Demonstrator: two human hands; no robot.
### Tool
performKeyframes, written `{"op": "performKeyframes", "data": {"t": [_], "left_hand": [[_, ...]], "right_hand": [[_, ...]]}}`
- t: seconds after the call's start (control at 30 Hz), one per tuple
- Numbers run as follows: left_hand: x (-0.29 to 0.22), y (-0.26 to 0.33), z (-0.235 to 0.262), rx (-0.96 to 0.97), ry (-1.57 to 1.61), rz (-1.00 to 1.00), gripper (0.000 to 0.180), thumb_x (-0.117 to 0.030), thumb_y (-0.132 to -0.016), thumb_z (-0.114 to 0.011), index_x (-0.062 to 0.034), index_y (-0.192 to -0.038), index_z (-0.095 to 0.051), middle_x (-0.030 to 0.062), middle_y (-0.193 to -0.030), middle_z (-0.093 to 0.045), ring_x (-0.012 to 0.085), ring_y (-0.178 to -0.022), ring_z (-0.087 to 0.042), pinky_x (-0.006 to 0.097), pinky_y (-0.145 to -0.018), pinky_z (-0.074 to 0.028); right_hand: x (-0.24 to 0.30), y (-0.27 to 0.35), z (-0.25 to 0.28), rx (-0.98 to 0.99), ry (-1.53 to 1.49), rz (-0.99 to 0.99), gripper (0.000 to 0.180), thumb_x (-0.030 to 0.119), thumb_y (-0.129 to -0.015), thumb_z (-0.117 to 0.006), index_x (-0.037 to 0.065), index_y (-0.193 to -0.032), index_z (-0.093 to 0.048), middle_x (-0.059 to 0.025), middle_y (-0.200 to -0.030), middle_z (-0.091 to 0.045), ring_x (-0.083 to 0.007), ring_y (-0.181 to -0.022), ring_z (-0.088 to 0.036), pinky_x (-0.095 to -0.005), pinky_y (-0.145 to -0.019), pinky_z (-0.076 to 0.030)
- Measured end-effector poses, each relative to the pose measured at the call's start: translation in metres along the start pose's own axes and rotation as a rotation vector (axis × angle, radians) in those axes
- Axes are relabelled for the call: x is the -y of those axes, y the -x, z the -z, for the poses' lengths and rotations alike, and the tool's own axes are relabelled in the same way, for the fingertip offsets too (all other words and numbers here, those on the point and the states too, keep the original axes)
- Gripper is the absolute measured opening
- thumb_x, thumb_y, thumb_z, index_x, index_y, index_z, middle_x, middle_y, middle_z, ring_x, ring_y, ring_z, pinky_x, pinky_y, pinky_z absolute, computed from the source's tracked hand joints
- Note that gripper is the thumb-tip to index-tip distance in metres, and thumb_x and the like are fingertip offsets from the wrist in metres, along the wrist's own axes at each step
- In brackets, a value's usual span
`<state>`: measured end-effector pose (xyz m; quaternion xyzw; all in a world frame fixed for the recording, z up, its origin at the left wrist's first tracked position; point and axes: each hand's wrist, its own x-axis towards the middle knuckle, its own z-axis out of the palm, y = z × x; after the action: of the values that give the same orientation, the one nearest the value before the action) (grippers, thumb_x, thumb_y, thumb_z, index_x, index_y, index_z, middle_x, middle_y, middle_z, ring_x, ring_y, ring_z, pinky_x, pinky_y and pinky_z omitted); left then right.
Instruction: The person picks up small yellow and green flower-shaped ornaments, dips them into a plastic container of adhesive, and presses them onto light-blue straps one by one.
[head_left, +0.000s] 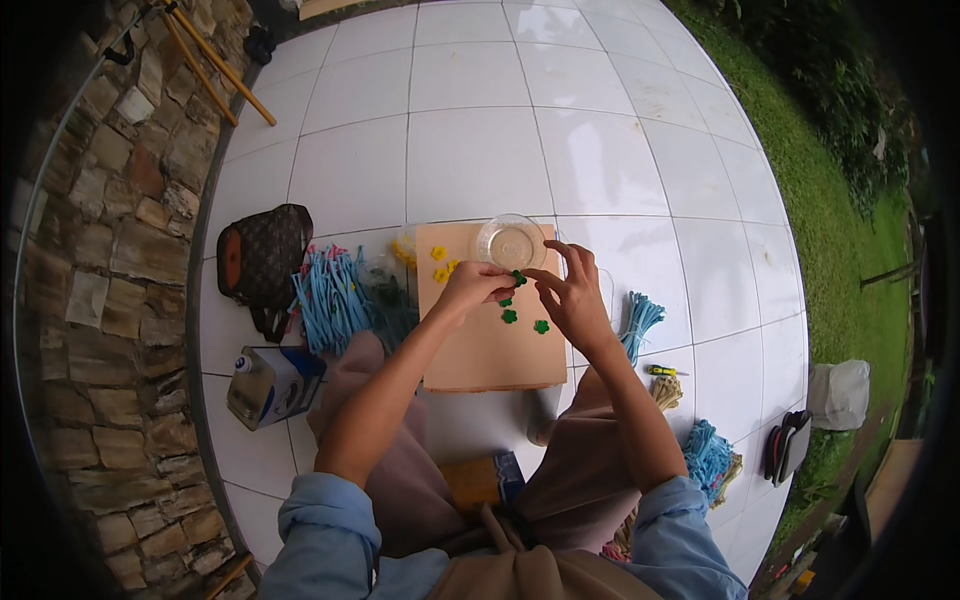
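Observation:
My left hand [474, 287] pinches a small green flower-shaped piece [518, 277] between thumb and fingertips, over a brown board. My right hand [577, 303] is beside it, its fingers spread and one fingertip at the edge of the green piece. Whether that fingertip presses on it is too small to tell. Below the hands, a few loose green flowers [510, 317] lie on the board [490, 358]. Several yellow flowers [439, 254] rest near its far left corner. A clear round bowl [484, 238] stands at the board's far right, just beyond my fingers.
Left of the board lie a bundle of blue stems with pink tips [335, 300], a brown patterned bag [265, 255] and a metal can [275, 385]. On the right are more blue stems [642, 318], a yellow-green screwdriver [662, 371] and a blue bundle [708, 455]. A stone wall [130, 330] borders the tiles.

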<state>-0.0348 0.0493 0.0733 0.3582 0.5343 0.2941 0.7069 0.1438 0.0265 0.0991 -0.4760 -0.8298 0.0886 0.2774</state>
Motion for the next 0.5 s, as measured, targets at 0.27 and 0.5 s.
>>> {"op": "performKeyframes", "data": {"t": [0.27,0.5], "left_hand": [[0.0,0.001,0.009,0.066,0.258,-0.035,0.024,-0.009,-0.082,-0.058,0.009,-0.098,-0.057,0.0129,-0.097,-0.059,0.019,-0.089,-0.06,0.026,-0.086,-0.049],[0.002,-0.002,0.011,0.055,0.359,-0.085,0.022,-0.005,-0.083,-0.055,0.0097,-0.1,-0.056,0.0137,-0.096,-0.06,0.0197,-0.09,-0.06,0.025,-0.086,-0.049]], "right_hand": [[0.013,-0.007,-0.008,-0.058,0.183,0.074,0.033,0.005,-0.065,-0.061,0.01,-0.097,-0.063,-0.0105,-0.119,-0.044,-0.0305,-0.11,-0.039,-0.045,-0.093,-0.034],[0.025,-0.01,-0.008,-0.111,0.164,0.053,0.034,0.005,-0.065,-0.062,0.01,-0.098,-0.062,-0.01,-0.119,-0.044,-0.0304,-0.109,-0.04,-0.0453,-0.093,-0.033]]}}
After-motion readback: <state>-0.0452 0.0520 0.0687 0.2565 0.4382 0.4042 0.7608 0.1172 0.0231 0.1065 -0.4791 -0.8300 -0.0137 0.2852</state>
